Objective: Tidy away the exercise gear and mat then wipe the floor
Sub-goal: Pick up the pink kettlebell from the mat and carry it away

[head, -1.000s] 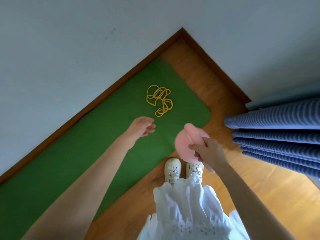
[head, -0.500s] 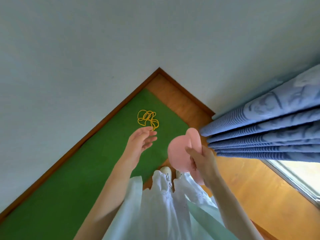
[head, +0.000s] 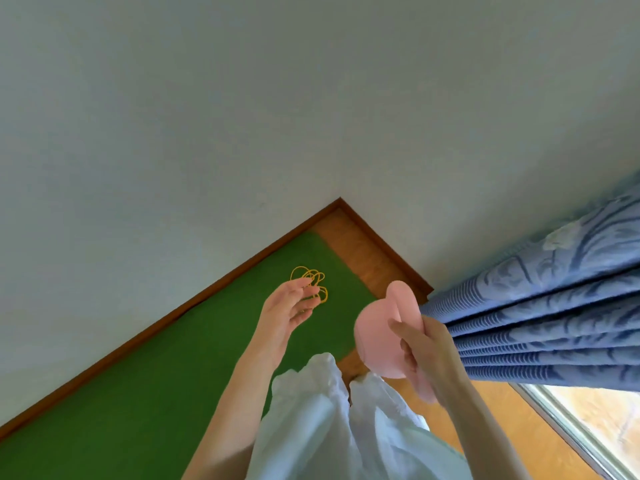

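A person stands in the corner of a room, seen from above their own arms. The right hand (head: 429, 351) is closed around a pair of flat pink discs (head: 384, 337), thumb on the near face and fingers wrapped behind, so the discs stand up on edge just in front of the palm, one overlapping the other. The left hand (head: 287, 310) is raised beside it, empty, with the fingers loosely spread and slightly curled, holding nothing. Beyond the left hand's fingertips, down on the floor, a thin yellow cord (head: 313, 280) lies in a loose tangle of loops; part of it is hidden behind the fingers. The cord rests on a green exercise mat (head: 138, 393) that stretches away below and to the left of the left hand, running alongside a dark wooden skirting board (head: 166, 315) at the foot of a pale wall (head: 242, 116). Bare wooden floor (head: 360, 251) shows past the mat's far end, in the corner beyond both hands. Just to the right of the right hand hang the folds of a blue patterned curtain (head: 554, 306), close behind the discs. Below both wrists is the person's white gathered clothing (head: 332, 427). A bright window edge (head: 588, 434) lies low to the right of the right forearm.
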`<state>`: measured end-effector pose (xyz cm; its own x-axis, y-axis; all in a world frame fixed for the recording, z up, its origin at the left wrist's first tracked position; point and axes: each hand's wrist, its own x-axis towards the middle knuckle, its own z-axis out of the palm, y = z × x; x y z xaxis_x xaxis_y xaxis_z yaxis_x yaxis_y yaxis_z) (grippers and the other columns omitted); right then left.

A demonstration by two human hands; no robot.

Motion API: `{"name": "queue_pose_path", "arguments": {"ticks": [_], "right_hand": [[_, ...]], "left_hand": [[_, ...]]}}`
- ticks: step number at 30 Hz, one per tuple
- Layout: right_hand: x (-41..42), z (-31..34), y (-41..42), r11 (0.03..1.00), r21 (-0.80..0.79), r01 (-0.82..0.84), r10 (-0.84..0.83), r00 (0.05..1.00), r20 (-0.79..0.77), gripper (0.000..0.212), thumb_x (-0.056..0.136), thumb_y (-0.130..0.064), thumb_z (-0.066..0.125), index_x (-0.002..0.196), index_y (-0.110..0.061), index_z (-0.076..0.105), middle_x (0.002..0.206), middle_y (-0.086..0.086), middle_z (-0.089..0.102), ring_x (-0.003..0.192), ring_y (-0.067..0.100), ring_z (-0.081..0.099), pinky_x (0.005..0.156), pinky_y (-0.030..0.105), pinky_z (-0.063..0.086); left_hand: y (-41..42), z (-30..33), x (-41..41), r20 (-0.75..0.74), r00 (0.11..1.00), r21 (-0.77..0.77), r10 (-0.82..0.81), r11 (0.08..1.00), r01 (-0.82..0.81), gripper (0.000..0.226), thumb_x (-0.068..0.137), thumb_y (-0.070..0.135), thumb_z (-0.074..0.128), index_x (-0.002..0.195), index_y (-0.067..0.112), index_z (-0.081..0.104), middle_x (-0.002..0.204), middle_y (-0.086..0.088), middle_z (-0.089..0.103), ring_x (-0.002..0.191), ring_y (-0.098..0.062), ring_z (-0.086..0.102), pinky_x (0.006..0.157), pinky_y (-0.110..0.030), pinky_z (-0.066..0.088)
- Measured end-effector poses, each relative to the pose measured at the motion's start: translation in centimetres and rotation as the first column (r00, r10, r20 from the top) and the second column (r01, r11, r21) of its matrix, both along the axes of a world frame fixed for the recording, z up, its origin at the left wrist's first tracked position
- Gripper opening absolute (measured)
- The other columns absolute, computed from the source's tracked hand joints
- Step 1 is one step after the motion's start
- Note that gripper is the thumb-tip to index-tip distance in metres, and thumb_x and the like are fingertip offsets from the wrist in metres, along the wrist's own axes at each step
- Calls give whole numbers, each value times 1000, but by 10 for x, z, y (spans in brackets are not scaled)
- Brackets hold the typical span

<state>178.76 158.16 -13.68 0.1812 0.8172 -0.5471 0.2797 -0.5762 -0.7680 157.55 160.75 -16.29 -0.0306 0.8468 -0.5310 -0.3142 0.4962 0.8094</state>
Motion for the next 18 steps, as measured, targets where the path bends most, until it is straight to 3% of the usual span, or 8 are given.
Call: {"name": "queue_pose_path", "arguments": {"ticks": [5,10,14,18], "right_hand": [[-15,-2,5,976,-1,-216,216,975,48,16,89,-25,62,78,-19,52,54,2,51,40,9,43,47,24,36],[-36,-10,8,939,-33,-343,343,939,7,26,87,-21,64,67,-8,53,46,0,48,38,11,42,52,30,38],[-53,-6,10,825,-6,-565,565,825,-6,26,87,-24,63,66,-15,51,44,-2,47,36,10,40,49,26,38],[-67,-4,6,683,9,-731,731,682,-23,24,87,-29,61,69,-24,47,56,-2,50,44,8,45,55,26,39]], "left_hand": [[-27,3,-13,-21,989,3,143,990,-143,21,97,11,44,103,15,63,100,-4,70,91,-17,66,84,-29,51],[-68,-1,-22,36,930,-60,367,929,-365,20,96,15,45,106,11,62,101,-7,69,91,-21,66,84,-32,51],[-107,-3,-20,39,821,-105,570,819,-564,22,99,12,40,106,10,61,99,-7,69,92,-21,65,82,-31,49],[-146,3,-4,-5,636,-201,771,623,-756,23,99,9,38,104,10,61,99,-6,69,92,-19,65,79,-28,50]]}}
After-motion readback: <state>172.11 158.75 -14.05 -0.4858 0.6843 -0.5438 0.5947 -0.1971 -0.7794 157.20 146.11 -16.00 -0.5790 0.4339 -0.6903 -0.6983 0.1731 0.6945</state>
